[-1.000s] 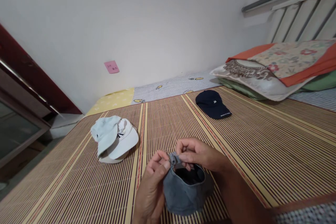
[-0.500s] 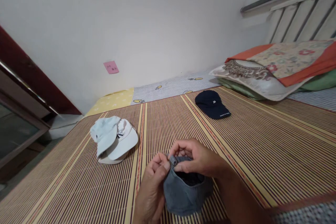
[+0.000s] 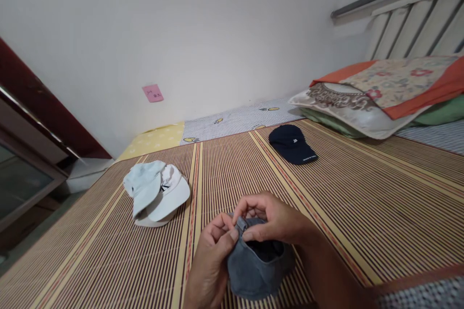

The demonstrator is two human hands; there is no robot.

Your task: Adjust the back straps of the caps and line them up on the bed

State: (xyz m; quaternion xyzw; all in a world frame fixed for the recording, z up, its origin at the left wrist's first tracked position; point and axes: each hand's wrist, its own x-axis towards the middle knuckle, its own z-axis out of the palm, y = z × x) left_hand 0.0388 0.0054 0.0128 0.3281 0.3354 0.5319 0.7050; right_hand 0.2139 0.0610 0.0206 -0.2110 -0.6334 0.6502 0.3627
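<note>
A grey-blue cap (image 3: 253, 270) is held near the bottom centre, its back opening and strap facing up. My left hand (image 3: 215, 258) pinches the strap end at the cap's left edge. From the right, my right hand (image 3: 270, 217) grips the strap by its buckle, thumb and fingers on either side. The fingertips of both hands almost meet there. Light caps (image 3: 145, 178) lie overlapping on the striped mat at the left, a white one (image 3: 172, 198) among them. A navy cap (image 3: 290, 144) rests farther back, right of centre.
The striped bamboo mat (image 3: 232, 169) covers the bed. Pillows with an orange floral cover (image 3: 402, 79) lie at the back right below a radiator (image 3: 416, 24). A pink note (image 3: 152, 93) is on the wall. A red-framed door stands at the left.
Both hands stay at the strap. My left hand's fingertips have shifted slightly right along it, and the grey-blue cap has moved a little with them.
</note>
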